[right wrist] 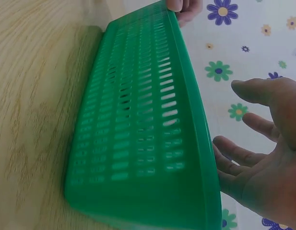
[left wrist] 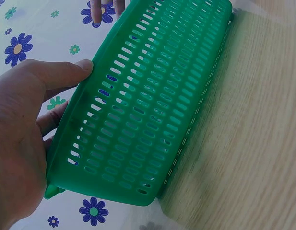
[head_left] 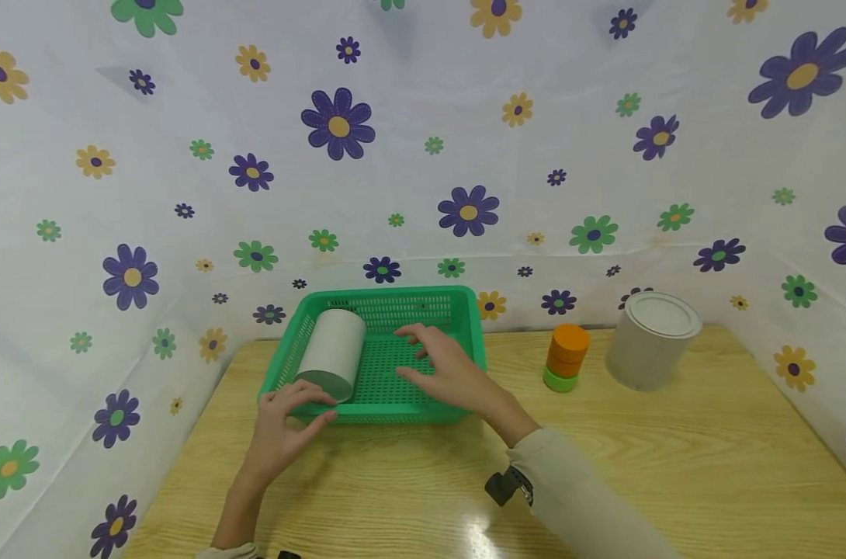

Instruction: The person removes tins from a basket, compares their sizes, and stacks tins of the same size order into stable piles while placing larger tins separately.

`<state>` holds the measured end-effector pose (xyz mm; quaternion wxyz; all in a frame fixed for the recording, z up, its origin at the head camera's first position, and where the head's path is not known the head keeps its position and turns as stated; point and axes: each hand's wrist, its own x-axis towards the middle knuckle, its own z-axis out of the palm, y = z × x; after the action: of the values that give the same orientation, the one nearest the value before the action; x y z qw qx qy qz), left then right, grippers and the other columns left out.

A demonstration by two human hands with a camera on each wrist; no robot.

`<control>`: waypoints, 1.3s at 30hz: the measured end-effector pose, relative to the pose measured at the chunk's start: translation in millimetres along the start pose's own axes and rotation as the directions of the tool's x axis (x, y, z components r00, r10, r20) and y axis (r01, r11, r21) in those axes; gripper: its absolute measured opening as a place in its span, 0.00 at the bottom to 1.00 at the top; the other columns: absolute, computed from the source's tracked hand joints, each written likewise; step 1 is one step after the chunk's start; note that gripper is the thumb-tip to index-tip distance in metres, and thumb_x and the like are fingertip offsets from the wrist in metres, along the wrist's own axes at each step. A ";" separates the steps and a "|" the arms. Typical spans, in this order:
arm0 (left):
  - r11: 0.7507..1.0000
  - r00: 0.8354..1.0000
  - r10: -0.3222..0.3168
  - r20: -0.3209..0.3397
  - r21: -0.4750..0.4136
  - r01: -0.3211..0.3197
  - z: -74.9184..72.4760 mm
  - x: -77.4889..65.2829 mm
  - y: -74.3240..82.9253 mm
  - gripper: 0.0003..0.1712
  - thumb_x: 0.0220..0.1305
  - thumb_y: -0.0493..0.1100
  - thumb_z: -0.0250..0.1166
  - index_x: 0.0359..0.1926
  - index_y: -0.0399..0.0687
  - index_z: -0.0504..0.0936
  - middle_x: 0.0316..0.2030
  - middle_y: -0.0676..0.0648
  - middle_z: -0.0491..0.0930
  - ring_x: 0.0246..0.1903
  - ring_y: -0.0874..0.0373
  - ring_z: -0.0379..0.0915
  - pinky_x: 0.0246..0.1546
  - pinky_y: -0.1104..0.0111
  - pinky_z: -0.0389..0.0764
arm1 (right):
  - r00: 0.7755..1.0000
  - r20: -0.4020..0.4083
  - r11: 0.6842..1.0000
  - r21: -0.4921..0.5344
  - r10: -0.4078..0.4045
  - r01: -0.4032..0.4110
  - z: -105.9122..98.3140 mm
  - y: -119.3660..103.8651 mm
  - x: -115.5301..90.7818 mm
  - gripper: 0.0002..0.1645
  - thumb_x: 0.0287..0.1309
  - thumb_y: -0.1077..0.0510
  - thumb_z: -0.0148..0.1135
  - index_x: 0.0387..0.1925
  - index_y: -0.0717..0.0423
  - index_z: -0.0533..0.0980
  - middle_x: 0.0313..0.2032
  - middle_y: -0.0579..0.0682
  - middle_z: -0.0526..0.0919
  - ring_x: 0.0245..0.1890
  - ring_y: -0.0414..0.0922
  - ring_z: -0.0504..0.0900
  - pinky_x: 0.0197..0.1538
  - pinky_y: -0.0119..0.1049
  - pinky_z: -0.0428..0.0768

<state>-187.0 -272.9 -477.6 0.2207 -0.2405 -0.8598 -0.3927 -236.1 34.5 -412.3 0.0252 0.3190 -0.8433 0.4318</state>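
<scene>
A white cylindrical can [head_left: 333, 345] lies on its side in the left part of a green slotted plastic basket [head_left: 472, 326]. My left hand [head_left: 286, 419] is at the basket's near-left rim, its fingers by the can's near end. In the left wrist view, the left thumb [left wrist: 83, 67] lies right at the basket rim, while the other fingers are partly hidden behind it. Over the right half of the basket hovers my right hand [head_left: 447, 369], thumb and fingers spread apart around nothing. From the right wrist, those fingers [right wrist: 239, 153] show just beyond the rim.
Right of the basket, an orange stack with a green base [head_left: 566, 357] stands on the wooden table [head_left: 423, 481]. Farther right is another can [head_left: 652, 341], upright and light-coloured. A white cloth with flowers [head_left: 409, 186] hangs behind and at the sides.
</scene>
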 end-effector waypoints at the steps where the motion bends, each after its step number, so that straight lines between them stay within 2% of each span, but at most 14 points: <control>1: 1.000 1.000 -0.001 0.000 -0.001 0.001 0.1 0.0 0.2 0.14 0.54 0.36 0.79 0.39 0.58 0.88 0.41 0.60 0.83 0.45 0.61 0.76 0.46 0.52 0.53 | 1.000 0.010 1.000 0.001 0.005 -0.005 2.1 -0.7 3.0 0.33 0.68 0.54 0.67 0.70 0.54 0.68 0.57 0.56 0.76 0.52 0.50 0.81 0.53 0.49 0.80; 8: 1.000 1.000 0.009 -0.006 0.000 -0.009 0.0 0.9 2.4 0.15 0.55 0.37 0.79 0.39 0.61 0.88 0.41 0.59 0.84 0.44 0.60 0.76 0.45 0.53 0.53 | 0.999 0.028 0.999 -0.011 0.036 -0.036 15.3 -3.9 23.8 0.38 0.68 0.51 0.67 0.74 0.54 0.64 0.66 0.56 0.72 0.55 0.50 0.78 0.55 0.47 0.78; 15: 1.000 1.000 0.008 -0.010 0.013 -0.008 -1.0 -0.6 1.8 0.14 0.54 0.36 0.79 0.38 0.59 0.88 0.40 0.59 0.84 0.44 0.60 0.77 0.45 0.53 0.53 | 0.996 0.054 0.997 -0.015 0.071 -0.070 30.2 -5.7 48.5 0.40 0.68 0.51 0.66 0.75 0.56 0.61 0.70 0.56 0.70 0.63 0.53 0.73 0.61 0.52 0.75; 21: 1.000 1.000 0.017 -0.003 0.027 -0.017 -0.8 -0.5 0.2 0.12 0.54 0.37 0.79 0.38 0.56 0.88 0.40 0.59 0.84 0.43 0.60 0.77 0.46 0.53 0.54 | 0.988 0.072 0.991 -0.004 0.136 -0.136 44.6 -4.5 68.7 0.43 0.68 0.50 0.65 0.77 0.54 0.58 0.71 0.60 0.67 0.70 0.57 0.67 0.66 0.58 0.70; 28: 0.999 1.000 0.016 -0.004 0.029 -0.016 -1.3 1.9 2.3 0.12 0.54 0.37 0.79 0.38 0.54 0.88 0.40 0.60 0.83 0.44 0.60 0.77 0.45 0.53 0.54 | 0.977 0.099 0.977 0.078 0.189 -0.197 55.9 -2.8 86.3 0.46 0.68 0.50 0.66 0.79 0.54 0.55 0.70 0.65 0.67 0.70 0.59 0.67 0.64 0.59 0.71; 32: 1.000 1.000 0.015 0.003 0.027 -0.015 -2.0 3.7 3.5 0.12 0.54 0.37 0.79 0.38 0.54 0.88 0.40 0.60 0.83 0.44 0.60 0.77 0.46 0.53 0.54 | 0.966 0.109 0.961 0.125 0.234 -0.247 64.2 -0.9 92.8 0.49 0.67 0.49 0.68 0.79 0.54 0.53 0.70 0.67 0.67 0.69 0.61 0.68 0.63 0.58 0.73; 39: 1.000 1.000 0.020 0.002 0.021 -0.020 0.2 2.5 0.7 0.13 0.54 0.37 0.79 0.38 0.59 0.88 0.40 0.60 0.83 0.44 0.60 0.77 0.45 0.54 0.54 | 0.932 0.115 0.901 0.237 0.345 -0.363 79.4 -1.8 99.1 0.55 0.63 0.48 0.70 0.81 0.52 0.49 0.70 0.67 0.67 0.65 0.62 0.73 0.58 0.58 0.77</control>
<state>-188.6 -271.8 -475.9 0.2264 -0.2470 -0.8616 -0.3814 -295.4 -76.5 -429.2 -0.1241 0.1761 -0.8252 0.5221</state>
